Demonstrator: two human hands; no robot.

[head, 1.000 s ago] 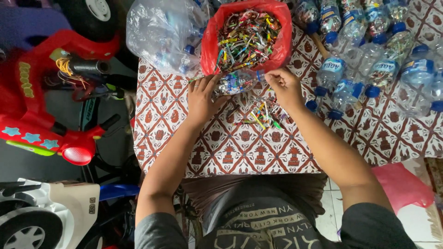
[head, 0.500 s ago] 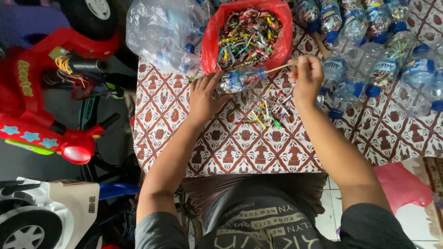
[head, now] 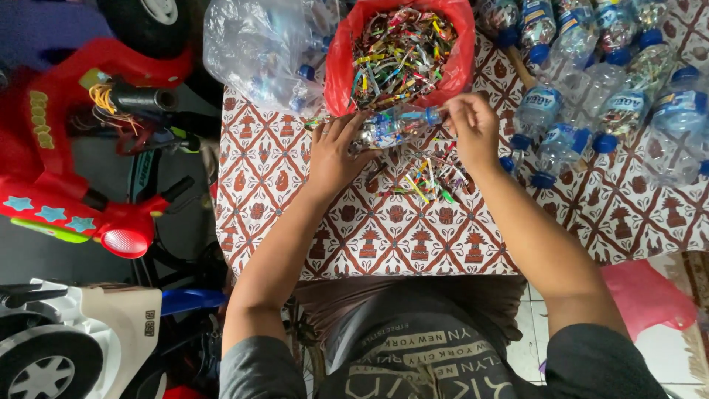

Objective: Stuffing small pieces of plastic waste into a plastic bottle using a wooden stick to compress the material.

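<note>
The red bag [head: 336,70] of strips is cut off by the top edge. Right of it, the bottles [head: 591,81] run past the frame, their contents too blurred to tell.

Red bag [head: 341,70]: we see it at the table's far edge, open, full of coloured strips.
Clear bag [head: 251,52]: we find it left of the red bag, holding crushed bottles.
Bottle labels [head: 538,100]: we count blue-and-white bands on clear bottles [head: 628,81], far right.
Pink bag [head: 646,295]: on the floor, lower right.
</note>
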